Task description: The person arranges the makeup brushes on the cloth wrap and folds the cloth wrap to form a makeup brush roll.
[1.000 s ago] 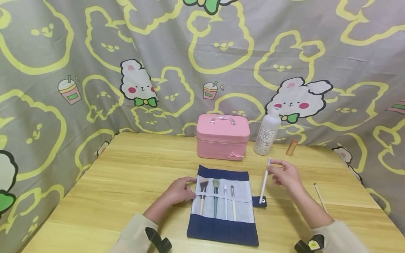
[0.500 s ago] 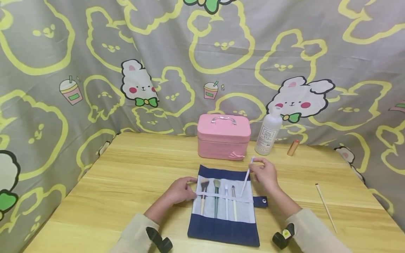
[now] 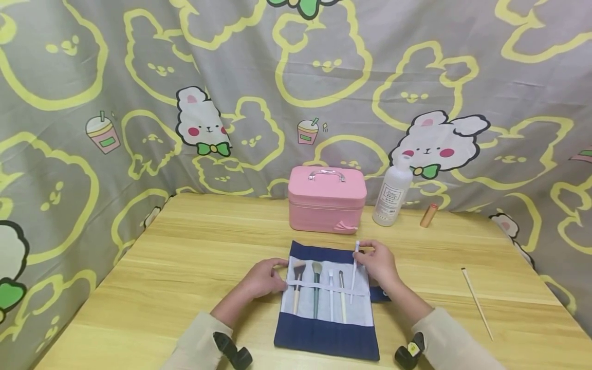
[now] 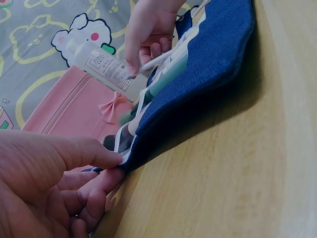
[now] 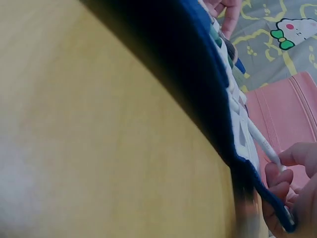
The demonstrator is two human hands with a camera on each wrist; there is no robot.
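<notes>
A navy brush roll (image 3: 326, 334) with a pale lining lies unrolled on the wooden table (image 3: 185, 267). Several makeup brushes (image 3: 316, 285) sit under its white strap. My right hand (image 3: 378, 262) pinches a thin white brush (image 3: 353, 272) near its top, with its lower end at the strap on the roll's right side. In the left wrist view the same white brush (image 4: 154, 61) is held by the right hand (image 4: 148, 27). My left hand (image 3: 261, 277) pinches the roll's left edge (image 4: 130, 154) between thumb and fingers. The right wrist view shows the roll's edge (image 5: 218, 124) close up.
A pink vanity case (image 3: 327, 199) stands behind the roll. To its right are a white bottle (image 3: 392, 192) and a small gold tube (image 3: 427, 215). A thin wooden-handled brush (image 3: 476, 303) lies at the table's right. Patterned cloth (image 3: 296, 92) hangs behind and at the sides.
My right hand has carried the white brush leftward from beside the roll to over its right side and lowered it to the strap. The left hand has stayed put.
</notes>
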